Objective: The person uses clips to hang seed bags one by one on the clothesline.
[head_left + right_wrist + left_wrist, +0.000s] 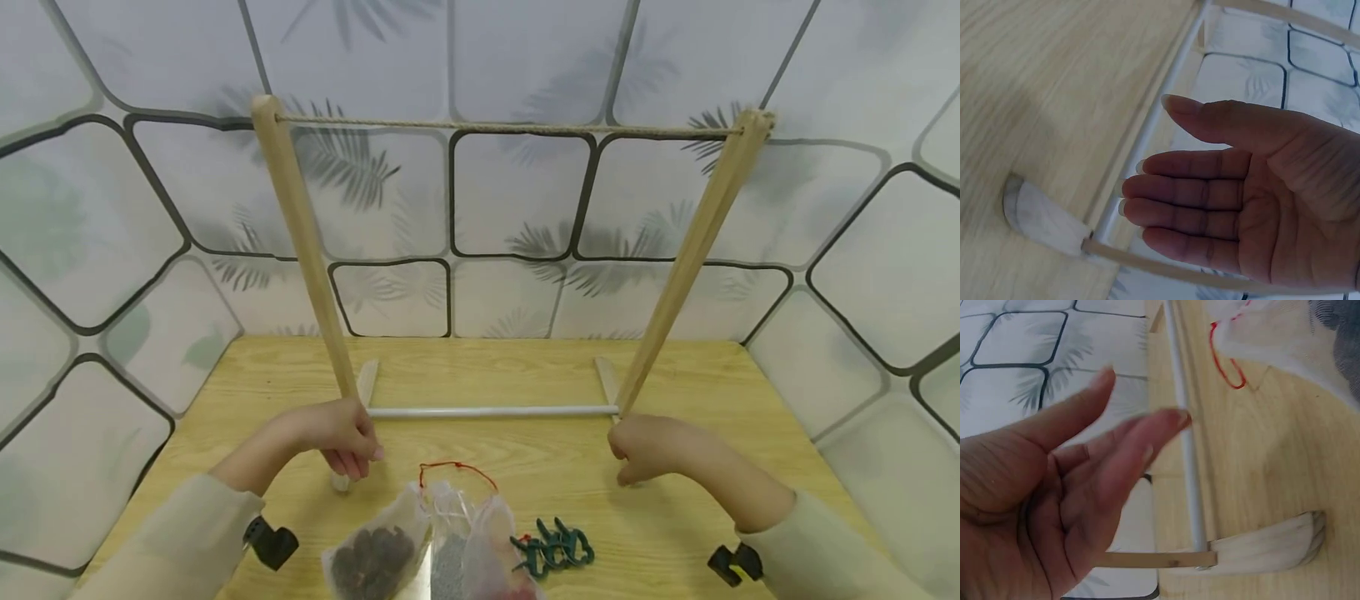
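Note:
A wooden stand has two upright posts, left (pixel 303 225) and right (pixel 692 250), joined by a twine (pixel 510 127) across the top and a white rod (pixel 491 412) near the bottom. My left hand (pixel 348 437) hovers by the foot of the left post, fingers loosely bent and holding nothing. By the right post's foot is my right hand (pixel 651 450). In the right wrist view its palm (pixel 1297 206) and relaxed fingers hold nothing. The left wrist view shows a rounded wooden foot (pixel 1266 544) beyond the left hand; a similar foot (pixel 1041 219) appears in the right wrist view.
White mesh bags lie at the front, one with dark brown pieces (pixel 375 558), another with grey material (pixel 450 562). A red drawstring (pixel 459 464) loops from them. Several dark green plastic clips (pixel 555 546) lie to their right. A patterned backdrop (pixel 510 200) surrounds the wood-grain tabletop (pixel 487 367).

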Action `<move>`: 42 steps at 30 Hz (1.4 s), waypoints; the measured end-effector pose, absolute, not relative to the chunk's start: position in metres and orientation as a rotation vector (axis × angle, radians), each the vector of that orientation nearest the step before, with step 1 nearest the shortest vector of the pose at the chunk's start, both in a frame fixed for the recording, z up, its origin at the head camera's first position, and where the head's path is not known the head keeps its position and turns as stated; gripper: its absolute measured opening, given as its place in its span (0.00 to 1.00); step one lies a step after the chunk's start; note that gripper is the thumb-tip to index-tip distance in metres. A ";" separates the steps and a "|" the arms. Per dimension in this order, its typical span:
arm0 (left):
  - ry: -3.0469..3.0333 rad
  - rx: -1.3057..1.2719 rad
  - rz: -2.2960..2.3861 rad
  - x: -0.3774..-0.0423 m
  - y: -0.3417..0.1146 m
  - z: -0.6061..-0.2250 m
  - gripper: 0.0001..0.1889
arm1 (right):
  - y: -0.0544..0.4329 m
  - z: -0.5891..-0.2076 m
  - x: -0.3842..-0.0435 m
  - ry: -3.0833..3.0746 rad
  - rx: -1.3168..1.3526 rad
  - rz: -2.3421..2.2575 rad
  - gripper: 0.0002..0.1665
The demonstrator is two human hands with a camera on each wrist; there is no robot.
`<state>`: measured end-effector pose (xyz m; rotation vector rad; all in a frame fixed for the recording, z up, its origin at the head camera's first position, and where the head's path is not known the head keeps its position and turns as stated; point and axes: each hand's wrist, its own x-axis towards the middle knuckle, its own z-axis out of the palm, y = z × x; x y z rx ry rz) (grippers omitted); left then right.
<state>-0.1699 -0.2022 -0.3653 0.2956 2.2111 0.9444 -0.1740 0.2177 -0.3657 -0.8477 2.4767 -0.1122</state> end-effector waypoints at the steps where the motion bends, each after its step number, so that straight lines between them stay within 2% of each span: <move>1: 2.181 0.297 0.950 -0.169 -0.200 -0.367 0.11 | 0.214 -0.367 -0.172 2.469 -0.858 -0.098 0.29; 11: 1.936 0.315 0.953 -0.163 -0.163 -0.387 0.09 | 0.178 -0.376 -0.159 2.408 -0.882 0.066 0.28; 18: 1.833 0.316 0.942 -0.164 -0.141 -0.398 0.07 | 0.160 -0.385 -0.152 2.372 -0.872 0.193 0.21; 28: 1.727 0.342 0.944 -0.162 -0.115 -0.413 0.07 | 0.140 -0.398 -0.145 2.367 -0.893 0.220 0.31; 42: 1.853 0.326 0.924 -0.150 -0.088 -0.433 0.09 | 0.125 -0.415 -0.136 2.324 -0.878 0.251 0.31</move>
